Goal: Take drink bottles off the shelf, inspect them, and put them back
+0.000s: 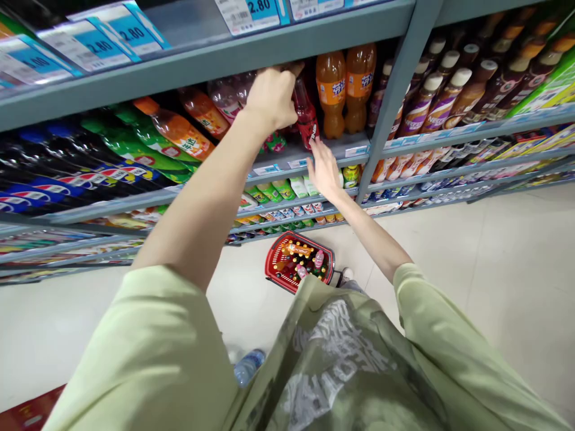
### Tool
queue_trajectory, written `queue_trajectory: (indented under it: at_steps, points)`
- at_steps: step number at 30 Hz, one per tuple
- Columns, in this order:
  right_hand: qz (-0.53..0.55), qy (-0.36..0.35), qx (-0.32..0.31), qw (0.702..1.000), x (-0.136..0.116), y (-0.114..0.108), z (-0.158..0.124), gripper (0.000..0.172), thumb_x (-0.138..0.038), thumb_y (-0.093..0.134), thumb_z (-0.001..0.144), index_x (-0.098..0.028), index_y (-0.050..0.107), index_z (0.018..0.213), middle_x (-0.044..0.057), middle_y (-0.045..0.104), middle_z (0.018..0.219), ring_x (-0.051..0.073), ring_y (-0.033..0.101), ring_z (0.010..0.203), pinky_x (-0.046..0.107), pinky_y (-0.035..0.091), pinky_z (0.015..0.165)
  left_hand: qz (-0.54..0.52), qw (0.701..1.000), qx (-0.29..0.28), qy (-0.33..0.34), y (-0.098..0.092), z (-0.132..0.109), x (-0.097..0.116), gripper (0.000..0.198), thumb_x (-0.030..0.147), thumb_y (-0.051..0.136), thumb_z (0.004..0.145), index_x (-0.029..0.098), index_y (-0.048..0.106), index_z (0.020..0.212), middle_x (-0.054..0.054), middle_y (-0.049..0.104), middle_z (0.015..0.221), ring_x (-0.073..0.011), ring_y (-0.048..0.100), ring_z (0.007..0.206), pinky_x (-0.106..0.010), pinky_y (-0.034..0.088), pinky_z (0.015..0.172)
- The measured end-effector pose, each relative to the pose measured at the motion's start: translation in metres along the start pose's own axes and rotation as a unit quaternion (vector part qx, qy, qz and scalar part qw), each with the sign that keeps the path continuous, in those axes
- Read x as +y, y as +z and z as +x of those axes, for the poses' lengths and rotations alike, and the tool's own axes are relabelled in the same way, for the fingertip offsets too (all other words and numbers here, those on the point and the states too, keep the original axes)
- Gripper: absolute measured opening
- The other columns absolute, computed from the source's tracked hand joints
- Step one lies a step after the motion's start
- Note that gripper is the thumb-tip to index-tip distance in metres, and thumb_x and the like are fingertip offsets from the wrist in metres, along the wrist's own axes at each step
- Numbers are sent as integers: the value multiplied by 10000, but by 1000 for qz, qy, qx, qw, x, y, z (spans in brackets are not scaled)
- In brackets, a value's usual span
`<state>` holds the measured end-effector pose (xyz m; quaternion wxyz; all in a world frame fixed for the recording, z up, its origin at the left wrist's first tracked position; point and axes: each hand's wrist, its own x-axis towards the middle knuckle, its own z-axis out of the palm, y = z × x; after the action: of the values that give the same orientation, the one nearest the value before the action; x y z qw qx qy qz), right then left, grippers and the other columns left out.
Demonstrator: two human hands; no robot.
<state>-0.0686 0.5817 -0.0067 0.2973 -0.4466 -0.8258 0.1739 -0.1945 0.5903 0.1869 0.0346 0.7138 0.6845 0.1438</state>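
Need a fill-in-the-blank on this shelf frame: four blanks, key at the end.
1. The bottle gripped at its top by the left hand is coloured ____.
2. The right hand, fingers spread at the bottle's base, is ____ the left hand.
3. The basket stands on the ____.
4. The two neighbouring bottles on the right hold an ____ drink.
Missing words: red; below; floor; orange.

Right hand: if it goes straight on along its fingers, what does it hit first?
Likely the red bottle. The right hand points up and slightly left, with its fingertips at or just short of the bottle's lower end; contact is unclear. The left hand grips its top.
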Motion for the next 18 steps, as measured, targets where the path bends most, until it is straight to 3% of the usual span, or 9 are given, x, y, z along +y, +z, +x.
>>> queue_trajectory:
  at_steps: [5, 11, 14, 18]
  points:
    - [-68, 25, -66, 995, -20, 4, -11, 669, -464, 198, 1094, -104, 301, 1649, 196, 189, 1722, 329, 150, 1615, 583, 88, 1304, -4, 999, 15, 36, 7, 12, -18, 1013, 808, 427, 655, 241, 419, 1495, 24, 670, 1361, -221, 403, 1217, -418, 244, 1141]
    - [-131, 61, -67, 987, -29, 3, 0, 683, -521, 231, 1090, -135, 332, 1644, 226, 270, 1688, 379, 287, 1547, 617, 138, 1265, 37, 998, -19, 48, 1, 11, -16, 1001, 732, 432, 754, 178, 355, 1584, 1, 565, 1513, -224, 436, 1222, -431, 267, 1190]
    - [-152, 72, -69, 983, -34, 1, 4, 674, -529, 214, 1091, -159, 360, 1636, 235, 317, 1663, 391, 367, 1484, 624, 186, 1229, 53, 998, -32, 19, -4, 9, -9, 890, 582, 502, 822, 159, 354, 1590, -24, 528, 1557, -226, 467, 1281, -446, 272, 1206]
    - [-167, 84, -77, 979, -34, 1, 14, 642, -512, 212, 1098, -194, 374, 1631, 234, 332, 1652, 391, 374, 1467, 610, 242, 1190, 63, 997, -31, 23, -4, 12, -5, 705, 325, 508, 928, 127, 343, 1585, -40, 496, 1577, -226, 445, 1369, -507, 273, 1241]
